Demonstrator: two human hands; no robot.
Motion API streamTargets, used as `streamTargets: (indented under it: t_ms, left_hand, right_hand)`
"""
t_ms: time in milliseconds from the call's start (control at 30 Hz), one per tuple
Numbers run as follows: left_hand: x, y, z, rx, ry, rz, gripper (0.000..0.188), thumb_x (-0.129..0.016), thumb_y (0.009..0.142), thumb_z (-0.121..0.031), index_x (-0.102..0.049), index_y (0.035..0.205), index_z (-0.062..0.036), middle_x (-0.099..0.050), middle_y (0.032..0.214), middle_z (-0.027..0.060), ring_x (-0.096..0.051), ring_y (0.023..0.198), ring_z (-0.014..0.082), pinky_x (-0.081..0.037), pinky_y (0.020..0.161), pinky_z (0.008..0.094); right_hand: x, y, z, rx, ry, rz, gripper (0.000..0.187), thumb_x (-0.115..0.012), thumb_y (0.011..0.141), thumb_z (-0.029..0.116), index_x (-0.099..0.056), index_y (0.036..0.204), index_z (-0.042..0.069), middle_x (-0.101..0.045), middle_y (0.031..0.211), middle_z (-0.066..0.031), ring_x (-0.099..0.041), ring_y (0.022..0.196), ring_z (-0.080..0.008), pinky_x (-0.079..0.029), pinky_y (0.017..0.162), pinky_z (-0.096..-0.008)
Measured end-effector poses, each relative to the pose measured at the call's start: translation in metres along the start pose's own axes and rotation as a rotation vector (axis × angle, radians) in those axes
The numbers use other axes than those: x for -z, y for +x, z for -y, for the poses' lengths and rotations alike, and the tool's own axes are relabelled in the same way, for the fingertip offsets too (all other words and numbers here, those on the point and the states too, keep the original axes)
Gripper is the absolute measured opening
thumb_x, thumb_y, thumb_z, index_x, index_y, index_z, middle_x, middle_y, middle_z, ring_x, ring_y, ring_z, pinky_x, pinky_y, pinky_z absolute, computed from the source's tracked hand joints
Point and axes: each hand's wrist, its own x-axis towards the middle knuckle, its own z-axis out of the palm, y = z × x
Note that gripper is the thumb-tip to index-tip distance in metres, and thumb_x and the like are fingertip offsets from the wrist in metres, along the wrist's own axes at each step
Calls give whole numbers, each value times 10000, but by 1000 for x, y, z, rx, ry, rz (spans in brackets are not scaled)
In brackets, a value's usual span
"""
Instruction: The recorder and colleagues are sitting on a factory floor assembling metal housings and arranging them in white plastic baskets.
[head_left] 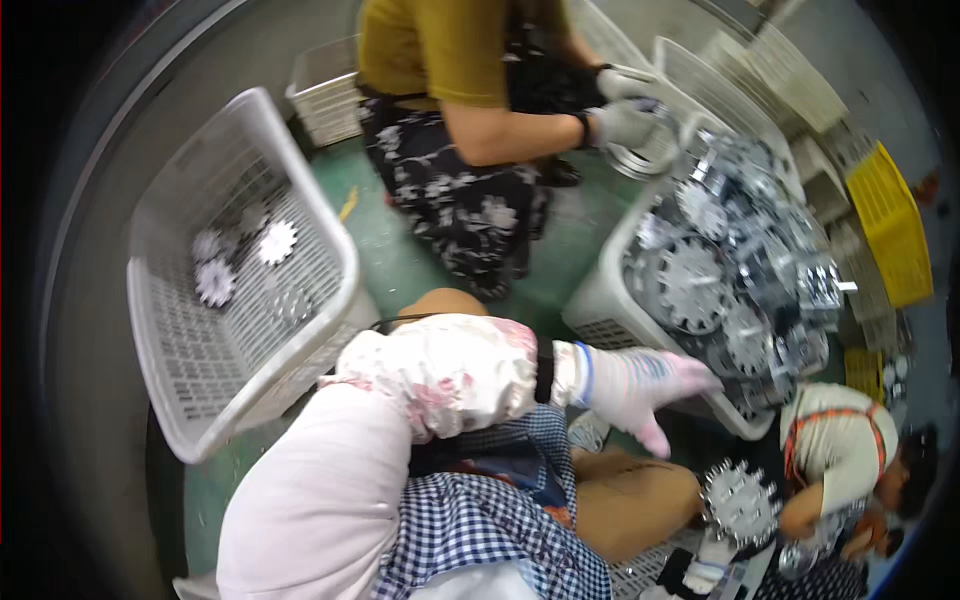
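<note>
My left hand point(640, 388), in a white knit glove with pink fingertips, reaches to the right across my lap. Its fingers are stretched out with the thumb apart, and nothing is in it. Just beyond its fingertips stands a white plastic basket point(612, 285) heaped with shiny silver metal castings point(745, 255), several of them round and toothed. Low on the right, my gloved right hand point(708, 565) is at the lower edge of a round silver casting with studs round its rim point(740, 502) and seems to grip it; its fingers are partly hidden.
A large white basket point(345, 235) on the left has a few toothed castings point(277, 242) at its bottom. Ahead, a co-worker point(470, 120) crouches, handling silver rings point(640, 160) with gloved hands. Another person point(840, 440) bends at the right. Yellow crates point(890, 225) stand behind the heap.
</note>
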Motion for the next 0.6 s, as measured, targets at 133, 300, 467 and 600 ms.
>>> streamTargets:
  t_ms: [133,300,467,600]
  left_hand:
    - [-15,-10,-8,-121,230,-30,831,-847,650,-368,-519,1356,-76,-487,1395,147,-398,1344,348,-347,1095,485]
    - [0,-27,-4,-146,190,-95,359,-745,794,-210,-664,1110,-60,-621,1224,99,-580,1122,332,-484,919,414]
    - [30,-51,-27,20,280,-313,339,-699,805,-106,-625,1124,-19,-659,1115,153,-626,1010,361,-518,840,433]
    - [69,-71,-69,157,465,-393,388,-683,814,-95,-600,1183,-6,-646,1133,154,-637,1015,311,-533,845,396]
  right_hand:
    - [-43,27,-61,-529,-165,-379,482,-531,987,322,-358,1372,91,-391,1393,-109,-342,1286,-234,-226,1061,-423]
    - [-47,66,-108,-448,-134,-1097,505,-528,999,357,-444,1421,94,-485,1434,-134,-499,1285,-261,-391,1072,-448]
    - [25,119,-5,-147,1144,-1112,209,-614,956,202,-621,931,-5,-586,746,-38,-554,581,-114,-458,540,-283]
    - [50,134,19,-68,906,-984,554,-514,995,494,-557,1247,3,-685,898,-125,-676,712,-211,-524,695,-320]
